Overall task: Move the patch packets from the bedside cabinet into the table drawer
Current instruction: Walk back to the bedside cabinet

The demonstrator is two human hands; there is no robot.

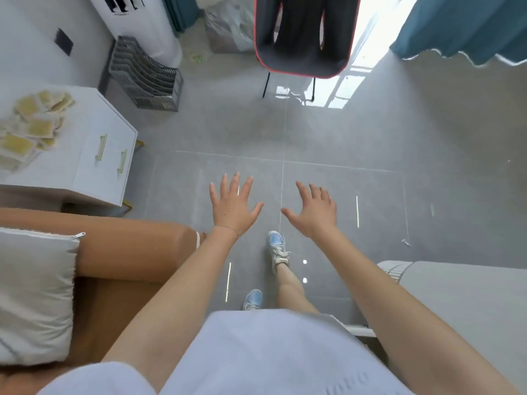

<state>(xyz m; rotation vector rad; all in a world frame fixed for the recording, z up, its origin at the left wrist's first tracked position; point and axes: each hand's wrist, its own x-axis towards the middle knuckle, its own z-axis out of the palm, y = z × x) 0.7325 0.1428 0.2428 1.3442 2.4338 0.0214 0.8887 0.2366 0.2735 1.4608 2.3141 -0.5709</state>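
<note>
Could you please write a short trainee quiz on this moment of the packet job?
1. True or false: the left hand holds a packet.
2. Where do the packets lie? A) on the cabinet top B) on the floor C) on the chair
3. Fill in: both hands are spread over the bare ____.

Key: 1 false, the left hand and the right hand are both open and hold nothing; 2 A; 3 floor.
</note>
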